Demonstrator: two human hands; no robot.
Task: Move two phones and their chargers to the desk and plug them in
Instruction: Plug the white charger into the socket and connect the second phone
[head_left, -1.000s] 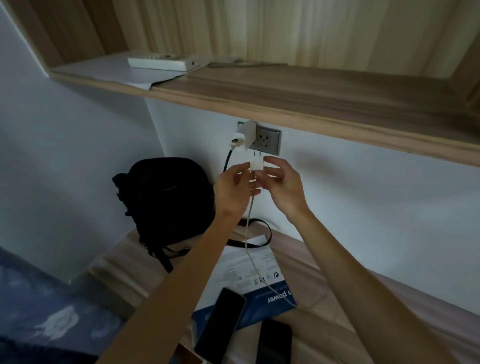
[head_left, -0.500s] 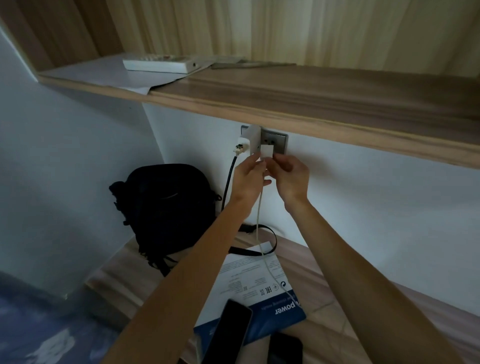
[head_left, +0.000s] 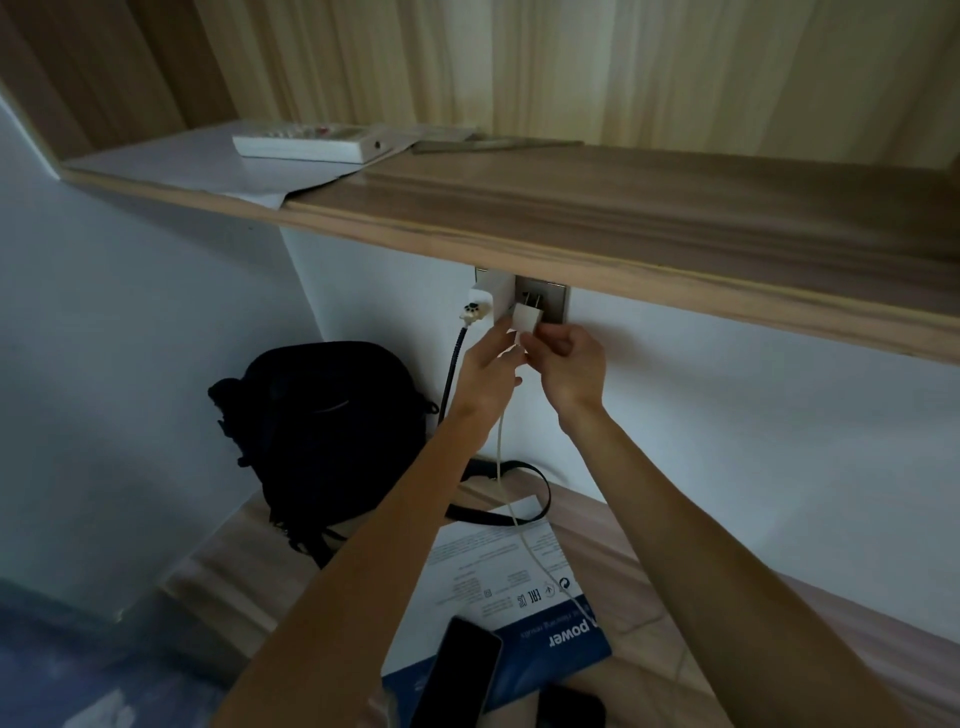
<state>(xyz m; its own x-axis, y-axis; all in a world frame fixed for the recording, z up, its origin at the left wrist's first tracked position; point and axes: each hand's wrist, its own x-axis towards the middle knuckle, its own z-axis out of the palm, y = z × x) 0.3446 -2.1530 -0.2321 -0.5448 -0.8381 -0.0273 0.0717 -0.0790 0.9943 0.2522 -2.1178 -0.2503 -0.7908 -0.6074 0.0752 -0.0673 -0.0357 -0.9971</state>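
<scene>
Hands — left hand (head_left: 491, 371), right hand (head_left: 569, 364) — pinch white charger (head_left: 525, 318) at wall socket (head_left: 543, 301).

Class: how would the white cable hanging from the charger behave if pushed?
The cable is probably floppy: it sags and curves from the charger down to the desk. It is thin, so likely light. Pushed, it would likely bend rather than slide whole.

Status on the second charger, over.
Both hands, left and right, pinch the small charger, prongs up at the outlet, not seated. First charger plugged in alongside, crowding it.
</scene>
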